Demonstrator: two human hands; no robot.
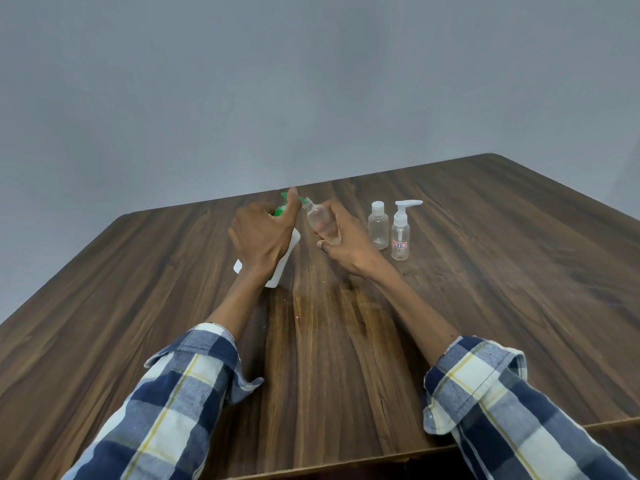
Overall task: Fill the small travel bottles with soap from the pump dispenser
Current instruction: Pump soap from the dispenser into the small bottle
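- Head view: we see the pump dispenser [282, 261], white body with a green pump top, tilted under the left hand [265, 237]. Fingers wrap the upper part, the thumb reaching up along the green nozzle.
- Right hand [341, 239] grips a small clear travel bottle [318, 218], cap off, held at a slant so its open neck points toward the left thumb and the nozzle tip. Neck and nozzle sit just beside each other; we cannot tell if they touch.
- Bottle in the right hand looks clear all through. We make out no soap in it, though the fingers hide its lower part.
- Just right of the right hand stand two more small bottles, upright and close together: a flip-cap bottle [378, 225] and, beyond it, a pump-top bottle [400, 233] with a small red-edged label. Both look empty and both are capped.
- We see no loose cap near either hand; it may be hidden.
- Progress, as we judge it: early. One bottle is opened and lined up for its first fill; the pump looks about to be pressed or only just pressed. Nothing appears filled.
- Left to do, by our reading: pump soap into the held bottle, cap it, then open, fill and close the two standing to the right.
- Wooden table [346, 341] carries everything; plaid sleeves [180, 393] are rolled back on both forearms. Grey wall behind.
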